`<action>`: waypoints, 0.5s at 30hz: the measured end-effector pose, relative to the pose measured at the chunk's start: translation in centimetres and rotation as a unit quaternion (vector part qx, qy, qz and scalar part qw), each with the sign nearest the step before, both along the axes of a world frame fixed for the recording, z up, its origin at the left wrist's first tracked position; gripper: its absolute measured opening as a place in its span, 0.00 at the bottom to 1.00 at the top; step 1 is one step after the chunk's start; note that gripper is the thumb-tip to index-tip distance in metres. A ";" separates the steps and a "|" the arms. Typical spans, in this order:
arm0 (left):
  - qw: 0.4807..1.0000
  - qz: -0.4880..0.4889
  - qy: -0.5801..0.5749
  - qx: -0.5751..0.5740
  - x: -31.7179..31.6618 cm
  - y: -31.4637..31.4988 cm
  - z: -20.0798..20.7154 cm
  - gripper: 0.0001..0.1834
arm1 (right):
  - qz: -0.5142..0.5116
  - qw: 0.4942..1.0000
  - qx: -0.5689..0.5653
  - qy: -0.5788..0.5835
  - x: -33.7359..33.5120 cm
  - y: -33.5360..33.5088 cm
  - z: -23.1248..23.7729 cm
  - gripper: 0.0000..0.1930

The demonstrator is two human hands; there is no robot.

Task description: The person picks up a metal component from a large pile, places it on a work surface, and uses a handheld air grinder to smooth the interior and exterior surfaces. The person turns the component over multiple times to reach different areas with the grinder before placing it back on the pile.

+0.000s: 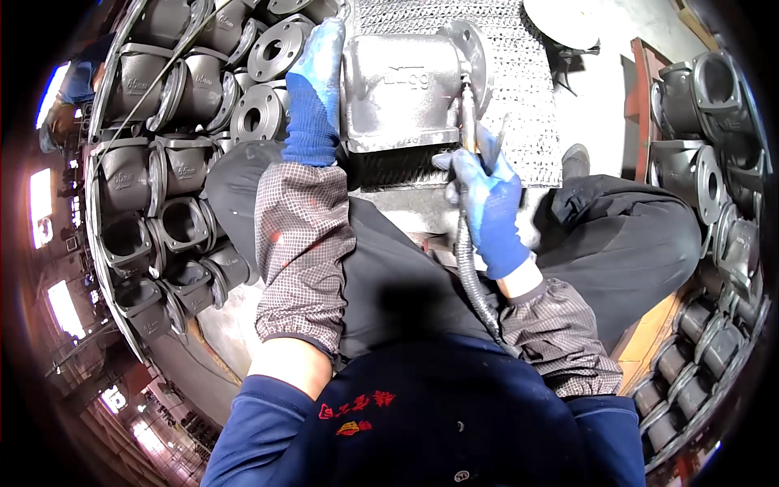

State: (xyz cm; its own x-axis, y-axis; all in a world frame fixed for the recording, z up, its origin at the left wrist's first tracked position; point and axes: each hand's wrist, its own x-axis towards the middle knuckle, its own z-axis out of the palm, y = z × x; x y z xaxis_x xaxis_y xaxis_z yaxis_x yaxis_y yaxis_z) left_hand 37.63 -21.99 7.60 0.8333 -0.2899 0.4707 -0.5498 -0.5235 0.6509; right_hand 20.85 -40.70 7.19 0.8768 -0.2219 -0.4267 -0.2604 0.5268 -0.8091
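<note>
A grey cast-metal valve body (402,85) with raised lettering lies on its side in front of me, a round flange (471,61) at its right end. My left hand (319,77), in a blue glove, grips the casting's left end; its fingertips are partly lost in glare. In my right hand (489,183), also gloved, is a slim pencil grinder (468,118), gripped with the fingers closed round it. The tool's tip meets the casting beside the inner face of the flange. A ribbed hose (469,280) trails from the grinder down past my right forearm.
The casting rests on a textured metal-looking work surface (531,122). Rows of similar castings (187,166) are stacked close on my left, and more castings (690,174) stand on the right by a rusty red frame (641,105). A round pale stool top (564,20) is beyond the surface.
</note>
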 end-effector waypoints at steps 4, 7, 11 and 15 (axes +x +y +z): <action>1.000 0.003 -0.012 0.025 -0.5 -1.1 0.6 0.20 | -0.028 1.000 -0.005 -0.003 -0.2 1.0 -1.8 0.26; 1.000 0.007 0.013 -0.006 -0.5 -1.1 0.6 0.20 | -0.046 0.998 -0.028 -0.012 -0.4 1.3 -1.7 0.25; 0.994 0.020 -0.048 0.092 -0.2 -0.4 0.2 0.20 | -0.034 0.997 -0.064 0.003 -0.1 1.5 -1.8 0.25; 0.997 0.013 -0.039 0.065 -0.2 -0.2 0.0 0.20 | -0.021 0.998 -0.058 -0.007 -0.3 1.5 -1.5 0.25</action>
